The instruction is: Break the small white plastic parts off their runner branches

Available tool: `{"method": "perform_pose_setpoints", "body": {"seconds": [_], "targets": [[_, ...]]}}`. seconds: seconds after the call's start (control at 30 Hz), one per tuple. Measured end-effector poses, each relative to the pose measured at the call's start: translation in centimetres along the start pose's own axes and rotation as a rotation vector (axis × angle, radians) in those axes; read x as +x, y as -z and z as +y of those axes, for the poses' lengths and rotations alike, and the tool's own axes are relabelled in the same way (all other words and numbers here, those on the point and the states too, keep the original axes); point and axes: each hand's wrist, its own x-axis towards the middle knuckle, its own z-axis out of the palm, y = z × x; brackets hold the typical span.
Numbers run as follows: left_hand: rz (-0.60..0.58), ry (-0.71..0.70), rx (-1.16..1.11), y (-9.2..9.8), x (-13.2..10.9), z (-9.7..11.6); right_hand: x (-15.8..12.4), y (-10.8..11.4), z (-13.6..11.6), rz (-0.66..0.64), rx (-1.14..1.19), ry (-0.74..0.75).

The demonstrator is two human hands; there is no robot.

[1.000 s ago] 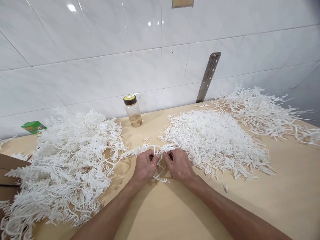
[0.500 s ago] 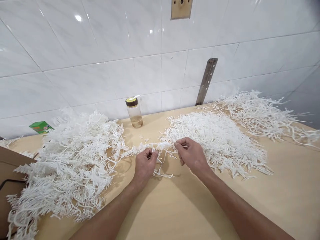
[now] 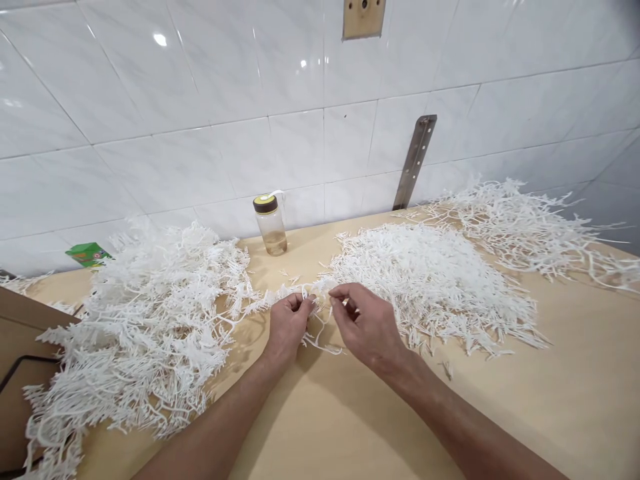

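Note:
My left hand (image 3: pixel 287 327) is closed, thumb against fingers, on a white branched plastic strand (image 3: pixel 323 343) whose thin curved ends hang down toward the table. To its right, my right hand (image 3: pixel 367 327) is pinched close to the same strand; whatever lies between its fingertips is too small to make out. A big tangled heap of white branched strands (image 3: pixel 150 320) is on the left, with a trail of them reaching my left hand. Behind and right of my right hand spreads a flatter pile of short white pieces (image 3: pixel 435 280).
A lidded clear bottle (image 3: pixel 273 230) with some liquid stands near the wall. More bare white branches (image 3: pixel 530 227) lie at the back right. A green box (image 3: pixel 87 254) is behind the left heap, and a brown carton (image 3: pixel 25 373) at the left edge. A metal strip (image 3: pixel 415 163) leans against the tiles.
My right hand has moved left, closer to my left hand. A small white bit now lies on the table below the right pile. My left hand keeps its hold.

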Motion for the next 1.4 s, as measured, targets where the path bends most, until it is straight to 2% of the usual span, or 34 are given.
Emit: {"method": "perform_pose_setpoints", "body": {"seconds": [0.13, 0.2, 0.27, 0.37, 0.67, 0.9, 1.13, 1.4], "targets": [[0.011, -0.037, 0.025, -0.1, 0.0, -0.3, -0.5, -1.0, -0.4, -0.246, 0.088, -0.330], [0.007, -0.061, 0.057, -0.2, 0.1, -0.7, -0.3, -1.0, -0.3, -0.327, 0.164, -0.486], [0.007, -0.078, 0.085, -0.3, 0.2, -1.1, -0.1, -0.9, -0.2, -0.354, 0.235, -0.594], [0.004, -0.097, 0.136, -0.4, 0.3, -1.4, 0.2, -1.0, -0.3, -0.349, 0.321, -0.670], [-0.054, -0.106, 0.214, -0.6, -0.1, -1.3, 0.8, -1.4, 0.4, -0.403, 0.332, -0.769], [-0.064, -0.055, 0.152, -0.7, -0.4, -0.2, 0.3, -1.5, 0.9, -0.348, 0.336, -0.655], [-0.061, -0.054, 0.111, -0.7, -0.5, -0.1, 0.1, -2.0, 1.0, -0.252, 0.171, -0.537], [-0.061, -0.077, 0.099, -0.6, -0.4, -0.4, -0.2, -2.2, 1.2, -0.280, 0.295, -0.618]]}}
